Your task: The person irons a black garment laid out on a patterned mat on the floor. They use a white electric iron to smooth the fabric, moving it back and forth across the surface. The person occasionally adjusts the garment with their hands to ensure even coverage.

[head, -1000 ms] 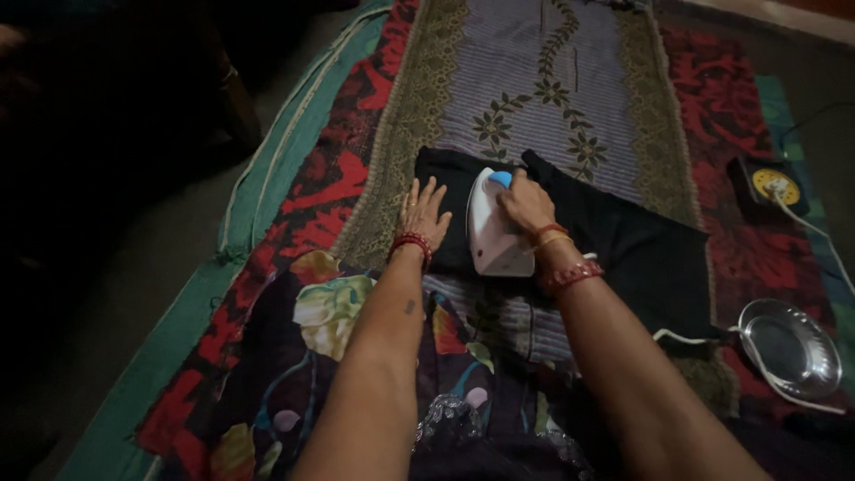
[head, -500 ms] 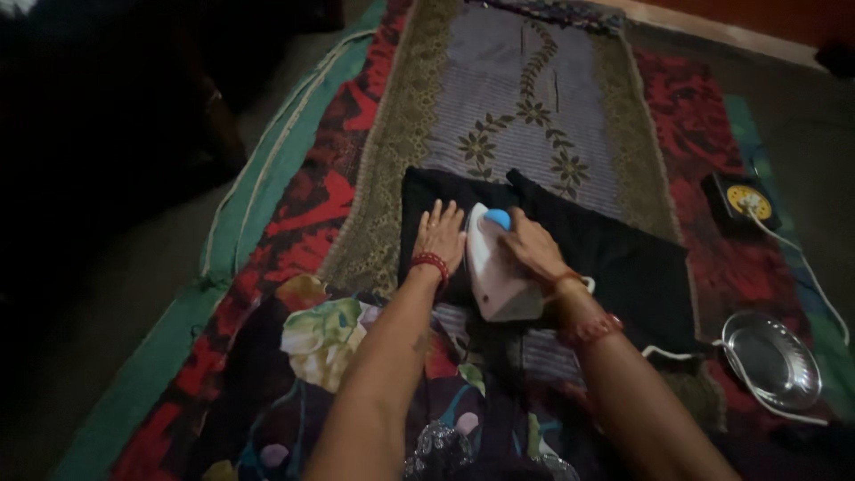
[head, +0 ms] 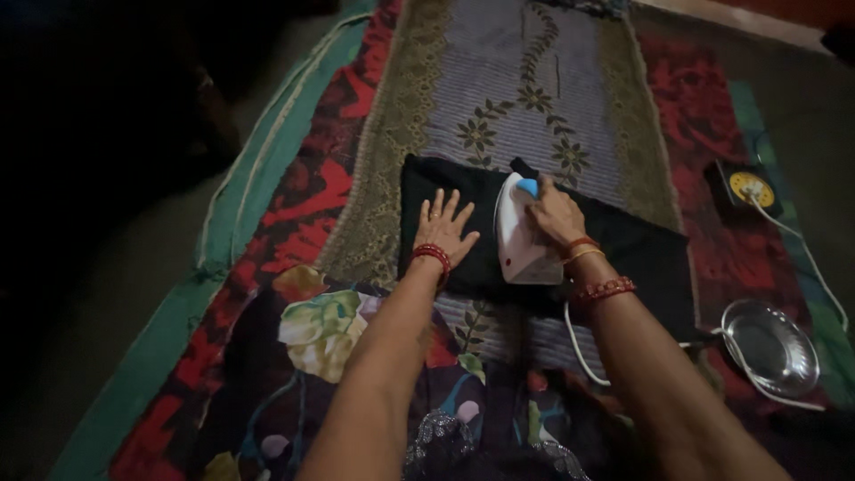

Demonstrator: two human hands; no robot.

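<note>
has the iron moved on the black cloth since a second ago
Yes. The white iron in the right hand has slid toward the black cloth's far edge; the left hand lies flat beside it.

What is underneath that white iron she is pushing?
The white iron, gripped by the right hand, sits on a black cloth spread over a striped, flower-patterned mat. The left hand presses the cloth flat. The iron's soleplate is hidden.
</note>
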